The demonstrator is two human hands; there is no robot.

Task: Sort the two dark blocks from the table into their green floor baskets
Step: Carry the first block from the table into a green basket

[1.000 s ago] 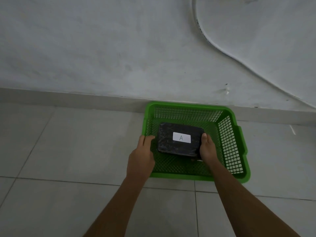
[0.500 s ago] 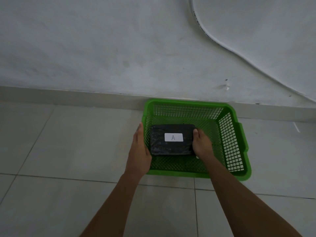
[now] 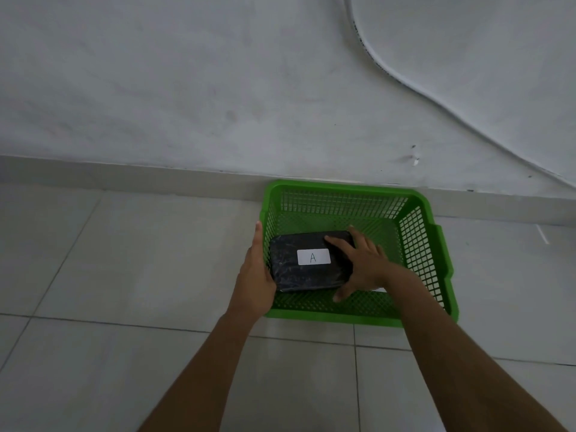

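Note:
A dark block [image 3: 290, 277] with a white label marked "A" lies flat inside the green floor basket [image 3: 343, 187], close to its left wall. My left hand [image 3: 254, 275] is flat against the block's left end at the basket's left rim, fingers straight. My right hand [image 3: 364, 263] rests over the block's right end with fingers spread, forefinger on top and thumb down towards the basket floor. Only this one block and this one basket are in view.
The basket stands on pale floor tiles, its back against the skirting [image 3: 124, 173] of a white wall. A white cable [image 3: 405, 82] curves down the wall at the right. A small white scrap [image 3: 542, 235] lies on the floor right of the basket.
The block has gone down and to the left onto the basket floor. My right hand's fingers have spread apart over its end, and my left hand has flattened at the left rim.

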